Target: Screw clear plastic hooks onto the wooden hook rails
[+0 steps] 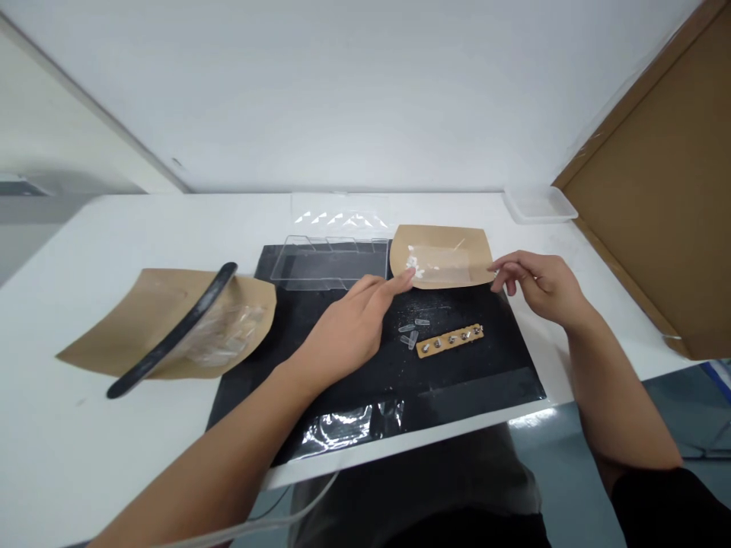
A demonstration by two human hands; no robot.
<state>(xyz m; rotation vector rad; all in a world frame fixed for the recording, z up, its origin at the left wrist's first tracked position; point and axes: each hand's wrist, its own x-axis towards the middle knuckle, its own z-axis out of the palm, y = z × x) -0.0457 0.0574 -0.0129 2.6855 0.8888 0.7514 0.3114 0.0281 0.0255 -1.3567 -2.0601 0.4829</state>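
Head view shows two hands apart from each other. Left hand (351, 327) stretches one finger to small white pieces (413, 260) on the curved brown paper sheet (442, 234), at the far right of a glossy black mat (491, 312). Right hand (551, 289), loosely curled, is at the sheet's right edge; I cannot tell if either grips. Nearer lie clear flat plastic tabs (412, 339) and one tan strip (445, 345) with five shiny metal parts.

Left hand (355, 323) has a fingertip at the white bits (416, 262) on the far-right brown card (477, 237); right hand (540, 285), fingers loosely bent, at the card's right edge. Near side of it, on black mat (468, 396): small clear pieces (422, 322) left of a tan strip (444, 345) with metal bits. Black curved bar (177, 327) lies across another brown card (134, 308), left on white desk (51, 426).
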